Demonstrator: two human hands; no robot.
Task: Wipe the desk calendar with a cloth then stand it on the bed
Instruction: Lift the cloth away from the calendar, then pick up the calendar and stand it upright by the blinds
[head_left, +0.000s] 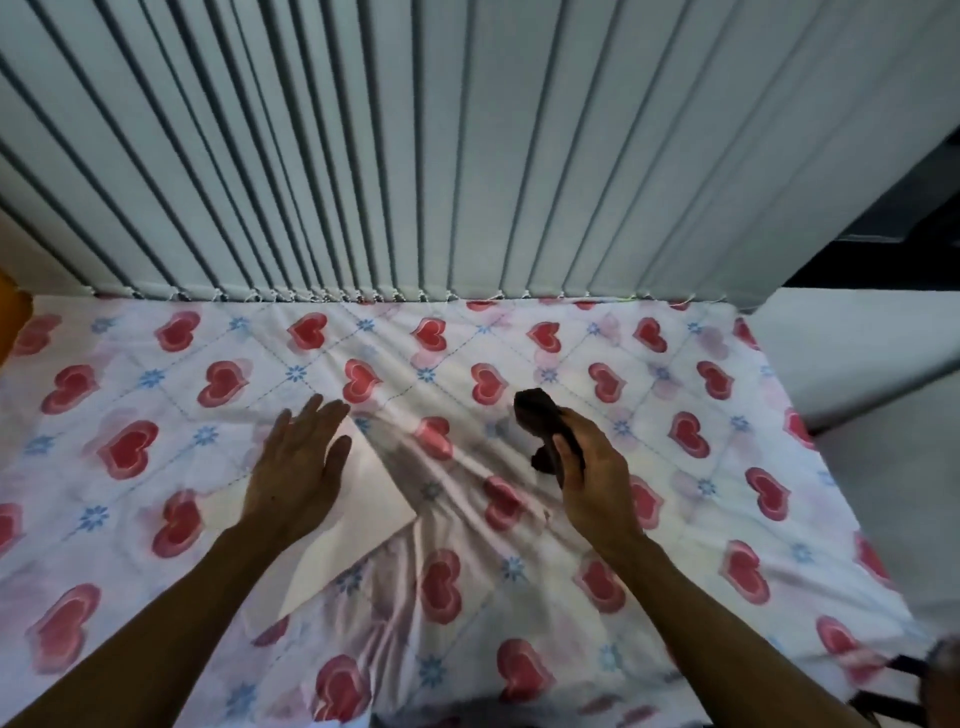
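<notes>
A white desk calendar (370, 496) rests on the bed (727, 467), which is covered by a sheet printed with red hearts. The calendar's blank white face shows; I cannot tell whether it lies flat or stands as a tent. My left hand (298, 467) hovers over its left part with the fingers spread and holds nothing; my left forearm hides its lower left. My right hand (589, 467) is to the right of the calendar, apart from it, closed around a bunched dark brown cloth (543, 421).
Grey-white vertical blinds (415, 156) hang along the far edge of the bed. A white ledge (857, 353) borders the bed on the right. An orange object (10, 317) shows at the far left edge. Something dark (930, 680) sits at the lower right corner.
</notes>
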